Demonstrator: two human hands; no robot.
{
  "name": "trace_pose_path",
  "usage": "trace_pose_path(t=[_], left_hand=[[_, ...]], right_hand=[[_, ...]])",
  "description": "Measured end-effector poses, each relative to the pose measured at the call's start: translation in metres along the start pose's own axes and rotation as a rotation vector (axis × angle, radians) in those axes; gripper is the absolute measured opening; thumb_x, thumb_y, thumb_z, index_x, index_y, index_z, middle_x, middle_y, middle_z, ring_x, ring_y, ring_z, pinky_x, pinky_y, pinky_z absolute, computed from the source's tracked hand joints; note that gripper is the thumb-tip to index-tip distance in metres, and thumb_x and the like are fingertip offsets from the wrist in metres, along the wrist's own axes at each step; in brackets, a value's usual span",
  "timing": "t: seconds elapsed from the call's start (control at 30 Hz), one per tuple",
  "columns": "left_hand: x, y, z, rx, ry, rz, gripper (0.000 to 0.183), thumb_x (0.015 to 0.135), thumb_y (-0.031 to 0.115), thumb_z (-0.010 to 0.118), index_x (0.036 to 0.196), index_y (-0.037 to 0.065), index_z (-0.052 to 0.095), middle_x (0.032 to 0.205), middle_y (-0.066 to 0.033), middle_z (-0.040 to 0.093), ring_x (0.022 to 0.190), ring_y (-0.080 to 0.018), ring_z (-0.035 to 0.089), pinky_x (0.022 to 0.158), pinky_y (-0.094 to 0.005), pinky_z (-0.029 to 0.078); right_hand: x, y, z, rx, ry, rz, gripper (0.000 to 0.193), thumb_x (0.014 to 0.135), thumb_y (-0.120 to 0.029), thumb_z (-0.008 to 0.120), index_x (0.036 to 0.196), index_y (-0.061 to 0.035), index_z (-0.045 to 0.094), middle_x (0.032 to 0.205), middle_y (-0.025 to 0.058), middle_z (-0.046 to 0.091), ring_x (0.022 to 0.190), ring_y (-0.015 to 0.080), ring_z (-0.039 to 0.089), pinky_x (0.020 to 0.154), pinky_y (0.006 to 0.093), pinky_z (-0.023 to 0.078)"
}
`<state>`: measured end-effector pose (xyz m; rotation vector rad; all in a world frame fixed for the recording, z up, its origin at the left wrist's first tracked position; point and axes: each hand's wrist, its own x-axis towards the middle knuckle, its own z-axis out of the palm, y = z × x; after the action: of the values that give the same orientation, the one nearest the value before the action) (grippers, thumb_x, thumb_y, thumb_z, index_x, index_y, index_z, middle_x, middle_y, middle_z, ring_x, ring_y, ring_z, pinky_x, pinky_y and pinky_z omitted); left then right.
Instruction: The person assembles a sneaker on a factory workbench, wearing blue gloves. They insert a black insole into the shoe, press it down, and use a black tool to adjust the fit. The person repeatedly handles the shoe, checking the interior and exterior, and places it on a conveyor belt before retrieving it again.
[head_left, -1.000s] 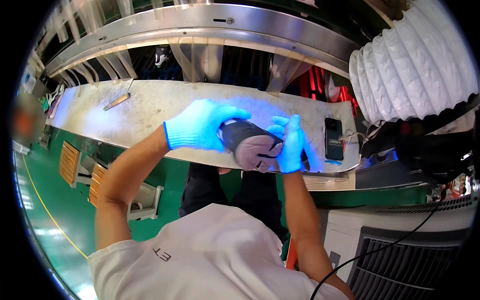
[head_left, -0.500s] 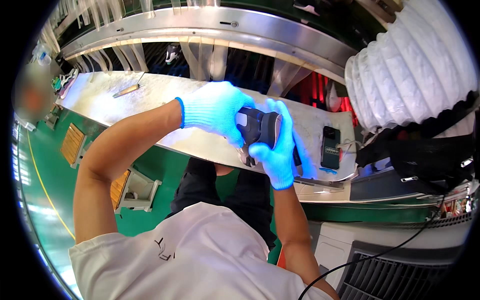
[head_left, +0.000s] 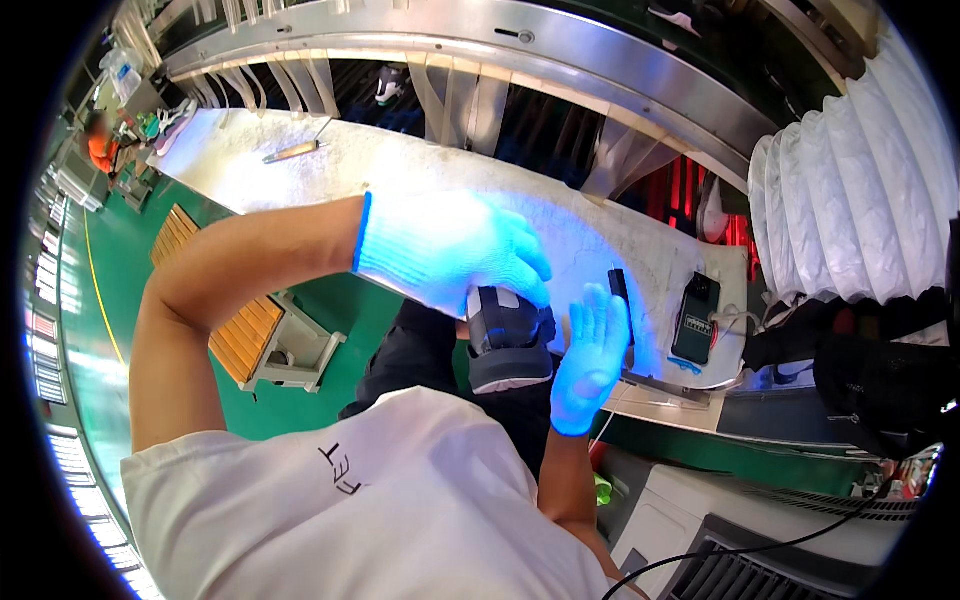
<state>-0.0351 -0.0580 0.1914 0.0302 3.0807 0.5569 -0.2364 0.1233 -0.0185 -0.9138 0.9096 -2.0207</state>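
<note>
Your left hand (head_left: 458, 248) grips the dark shoe (head_left: 503, 335), which sits bodyward of it beyond the near edge of the surface (head_left: 400, 170), its long axis too foreshortened to judge. Your right hand (head_left: 592, 358), opened nearly flat and empty, is just right of the shoe, apart from it. Farther right lie a phone (head_left: 697, 318) on the surface and a white hose (head_left: 850, 190).

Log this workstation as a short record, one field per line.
Left hand: gloved, gripping dark shoe
Right hand: gloved, fingers extended, beside the shoe; no grip visible
Shoe position: at the near edge of the bench
Bench, left part: wooden-handled tool
Bench, right end: dark phone
Far right: white ribbed duct
</note>
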Motion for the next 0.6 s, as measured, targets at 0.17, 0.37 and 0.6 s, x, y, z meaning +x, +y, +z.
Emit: trace_pose_path(t=[0.17,0.37,0.6], left_hand=[[0.018,-0.009,-0.005,-0.066,-0.066,0.056,0.066,0.084,-0.002,0.08,0.146,0.02,0.073,0.153,-0.0123,0.064,0.136,-0.0398,0.064,0.108,-0.0499,0.06],[0.056,-0.012,-0.022,-0.141,-0.092,0.065,0.072,0.078,-0.011,0.073,0.146,0.014,0.071,0.148,-0.0146,0.067,0.139,-0.0372,0.063,0.113,-0.0487,0.056],[0.021,-0.029,0.026,-0.852,0.2,0.003,0.092,0.067,-0.019,0.069,0.156,0.005,0.063,0.156,-0.0097,0.064,0.152,-0.0241,0.055,0.132,-0.0409,0.039]], right_hand=[[-0.009,0.003,-0.011,-0.414,-0.287,0.047,0.123,0.082,-0.048,0.099,0.173,0.0009,0.034,0.171,0.0233,0.049,0.158,0.0404,0.048,0.13,0.0525,0.039],[0.022,0.065,-0.056,-0.634,-0.415,0.173,0.102,0.086,-0.025,0.097,0.168,-0.002,0.042,0.137,0.0211,0.07,0.123,0.0341,0.071,0.104,0.0461,0.057],[0.011,0.033,-0.005,-0.299,-0.231,0.412,0.063,0.107,-0.025,0.069,0.163,-0.0028,0.049,0.137,0.014,0.074,0.121,0.0215,0.073,0.104,0.0415,0.061]])
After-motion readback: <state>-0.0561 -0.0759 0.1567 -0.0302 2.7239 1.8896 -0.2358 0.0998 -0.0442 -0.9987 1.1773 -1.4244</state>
